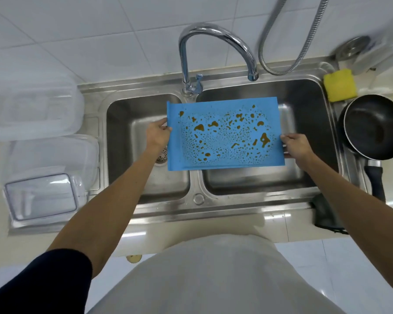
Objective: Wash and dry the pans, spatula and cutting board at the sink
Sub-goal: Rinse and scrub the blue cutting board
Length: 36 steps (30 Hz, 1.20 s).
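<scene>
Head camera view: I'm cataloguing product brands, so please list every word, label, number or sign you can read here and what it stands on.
No text can be read anywhere.
The blue cutting board carries only brown droplets, no print.
The black frying pan, yellow sponge, faucet and clear plastic containers show no legible marks.

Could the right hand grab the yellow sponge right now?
Probably not yet. The right hand grips one edge of the blue cutting board; the left hand grips the other. The yellow sponge sits uncovered at the sink rim, so after letting go the way looks free.
</scene>
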Motion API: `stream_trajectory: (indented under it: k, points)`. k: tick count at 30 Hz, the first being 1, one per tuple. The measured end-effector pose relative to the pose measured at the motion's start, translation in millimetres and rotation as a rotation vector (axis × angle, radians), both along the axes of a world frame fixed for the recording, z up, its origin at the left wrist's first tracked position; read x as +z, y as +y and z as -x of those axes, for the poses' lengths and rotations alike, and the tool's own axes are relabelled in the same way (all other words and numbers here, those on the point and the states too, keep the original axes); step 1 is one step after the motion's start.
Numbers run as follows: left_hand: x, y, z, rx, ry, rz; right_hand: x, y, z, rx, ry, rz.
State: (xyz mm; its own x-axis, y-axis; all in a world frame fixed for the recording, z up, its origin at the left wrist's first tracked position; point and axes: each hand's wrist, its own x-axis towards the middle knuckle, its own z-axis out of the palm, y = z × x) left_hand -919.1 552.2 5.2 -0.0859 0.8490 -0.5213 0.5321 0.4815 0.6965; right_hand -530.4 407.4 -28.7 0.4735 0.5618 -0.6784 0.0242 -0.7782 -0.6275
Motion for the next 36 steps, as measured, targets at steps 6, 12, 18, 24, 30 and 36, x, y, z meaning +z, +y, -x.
stream_trajectory:
  k: [6, 12, 18, 24, 30, 36]
  points:
    - [-4.3, 7.6, 8.0, 0.036, -0.005, 0.006, -2.7, 18.7, 8.0, 0.006, 0.055, -0.021]
    - [31.1, 6.7, -20.6, -0.096, 0.306, -0.388, -10.5, 27.4, 2.6, 0.019, 0.094, -0.052]
    - [59.3, 33.8, -79.2, -0.724, 0.353, -0.627, -20.4, 25.7, -3.3, 0.043, 0.116, -0.064]
    - [50.1, 42.9, -94.1, -0.920, 0.578, -0.552, -24.9, 28.3, -5.7, 0.056, 0.122, -0.048]
    - [41.9, 25.6, -90.4, -0.871, 0.628, -0.578, -27.4, 36.8, -14.0, 0.058, 0.106, -0.067]
    - [30.4, 0.1, -77.9, -0.849, 0.577, -0.587, -28.1, 37.4, -17.1, 0.084, 0.094, -0.059]
